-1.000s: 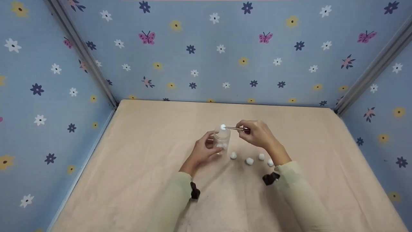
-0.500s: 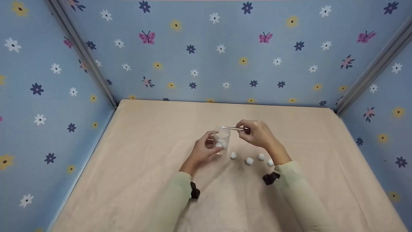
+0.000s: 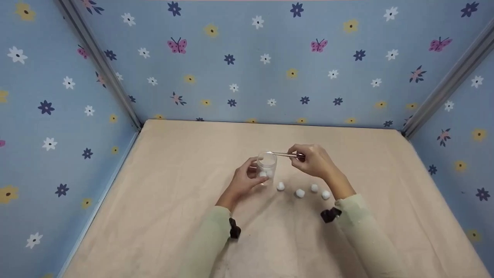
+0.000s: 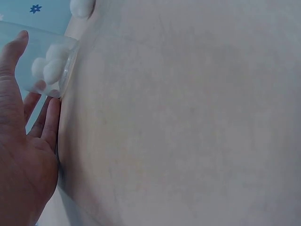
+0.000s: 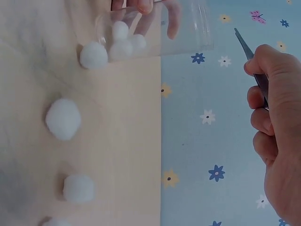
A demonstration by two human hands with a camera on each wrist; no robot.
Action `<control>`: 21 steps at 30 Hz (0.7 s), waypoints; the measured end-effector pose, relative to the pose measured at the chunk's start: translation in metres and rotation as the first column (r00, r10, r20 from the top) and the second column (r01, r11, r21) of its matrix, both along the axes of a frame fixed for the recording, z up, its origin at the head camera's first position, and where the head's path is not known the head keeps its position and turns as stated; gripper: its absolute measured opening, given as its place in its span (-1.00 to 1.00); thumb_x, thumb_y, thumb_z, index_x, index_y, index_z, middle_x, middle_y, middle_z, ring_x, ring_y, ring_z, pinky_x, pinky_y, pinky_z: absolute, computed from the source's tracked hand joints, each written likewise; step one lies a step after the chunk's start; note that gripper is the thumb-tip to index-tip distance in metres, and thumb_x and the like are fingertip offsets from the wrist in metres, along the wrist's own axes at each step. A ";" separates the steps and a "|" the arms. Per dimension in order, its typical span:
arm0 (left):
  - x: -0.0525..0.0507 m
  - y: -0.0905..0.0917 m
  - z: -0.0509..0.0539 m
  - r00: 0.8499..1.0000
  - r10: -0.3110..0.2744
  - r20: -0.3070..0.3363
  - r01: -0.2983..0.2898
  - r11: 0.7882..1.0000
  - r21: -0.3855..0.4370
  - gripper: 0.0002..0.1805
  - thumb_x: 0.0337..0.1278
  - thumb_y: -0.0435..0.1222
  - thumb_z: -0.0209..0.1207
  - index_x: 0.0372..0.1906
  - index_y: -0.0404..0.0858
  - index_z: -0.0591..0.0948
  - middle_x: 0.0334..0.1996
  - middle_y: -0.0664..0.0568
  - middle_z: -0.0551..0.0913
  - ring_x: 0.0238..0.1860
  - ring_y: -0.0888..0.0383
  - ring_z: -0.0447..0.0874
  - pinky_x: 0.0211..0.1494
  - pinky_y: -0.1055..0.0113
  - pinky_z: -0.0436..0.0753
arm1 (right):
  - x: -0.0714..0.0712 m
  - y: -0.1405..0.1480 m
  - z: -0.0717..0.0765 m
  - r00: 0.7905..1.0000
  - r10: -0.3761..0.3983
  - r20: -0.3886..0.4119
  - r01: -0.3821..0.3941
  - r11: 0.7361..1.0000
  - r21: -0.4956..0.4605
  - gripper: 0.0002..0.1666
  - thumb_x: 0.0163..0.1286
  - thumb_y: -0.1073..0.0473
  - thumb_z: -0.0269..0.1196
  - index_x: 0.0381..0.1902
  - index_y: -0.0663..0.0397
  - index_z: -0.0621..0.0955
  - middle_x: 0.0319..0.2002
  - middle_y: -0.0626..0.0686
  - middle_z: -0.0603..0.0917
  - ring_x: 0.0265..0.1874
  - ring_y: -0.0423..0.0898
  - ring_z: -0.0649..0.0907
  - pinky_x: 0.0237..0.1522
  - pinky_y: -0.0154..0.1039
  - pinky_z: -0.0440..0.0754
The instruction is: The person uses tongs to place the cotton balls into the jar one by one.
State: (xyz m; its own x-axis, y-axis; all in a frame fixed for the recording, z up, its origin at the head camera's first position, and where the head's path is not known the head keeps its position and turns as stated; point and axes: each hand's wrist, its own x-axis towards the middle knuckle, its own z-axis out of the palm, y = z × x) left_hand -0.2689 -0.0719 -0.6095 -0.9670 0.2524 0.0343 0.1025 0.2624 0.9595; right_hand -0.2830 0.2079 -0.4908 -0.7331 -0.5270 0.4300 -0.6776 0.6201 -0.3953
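Note:
My left hand [image 3: 243, 181] grips a clear plastic jar [image 3: 267, 161] round its side, thumb on the near face. The jar stands upright with its mouth open; white cotton balls [image 5: 121, 48] lie at its bottom, three of them visible in the right wrist view. Above and to the right, my right hand [image 3: 313, 160] pinches a pair of metal tweezers [image 3: 283, 154]. Their tips point left at the jar's rim, and no cotton ball shows between them. Closest to the jar on the table is one loose cotton ball [image 3: 280, 186].
Several loose cotton balls lie in a loose row right of the jar, among them one cotton ball [image 5: 63, 118] in the middle and another cotton ball [image 5: 78, 188] beyond it. A beige cloth covers the table [image 3: 185, 162]. Blue flowered panels [image 3: 247, 61] enclose its back and sides.
The cotton ball at the tweezers' tips over the jar's mouth has left them and dropped into the jar. My right hand has since shifted slightly right with the tweezers.

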 end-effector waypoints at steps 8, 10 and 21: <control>-0.001 -0.001 -0.002 1.000 -0.006 0.000 0.006 1.000 0.000 -0.21 0.38 -0.25 0.57 0.62 0.00 0.49 0.37 -0.19 0.67 0.33 -0.11 0.79 0.50 -0.05 0.76 | 0.003 0.012 -0.001 1.000 -0.013 -0.008 0.013 1.000 0.021 -0.81 0.37 0.33 0.41 -0.08 0.10 0.82 -0.40 0.09 0.84 -0.50 -0.24 0.54 -0.39 -0.31 0.50; 0.000 -0.001 -0.001 1.000 -0.006 -0.002 0.006 1.000 0.003 -0.20 0.37 -0.25 0.57 0.62 -0.01 0.50 0.38 -0.20 0.66 0.33 -0.12 0.79 0.50 -0.06 0.76 | 0.004 0.015 -0.001 1.000 -0.022 -0.008 0.022 0.999 0.028 -0.80 0.37 0.33 0.41 -0.07 0.10 0.82 -0.39 0.09 0.85 -0.51 -0.24 0.53 -0.40 -0.31 0.51; -0.001 0.000 -0.001 1.000 -0.007 0.007 0.007 1.000 0.008 -0.22 0.39 -0.23 0.56 0.61 -0.02 0.49 0.37 -0.20 0.66 0.34 -0.12 0.80 0.50 -0.04 0.77 | 0.008 0.030 -0.007 0.999 -0.031 -0.030 0.032 0.999 0.024 -0.81 0.36 0.36 0.40 -0.11 0.09 0.82 -0.42 0.07 0.83 -0.53 -0.29 0.46 -0.42 -0.34 0.45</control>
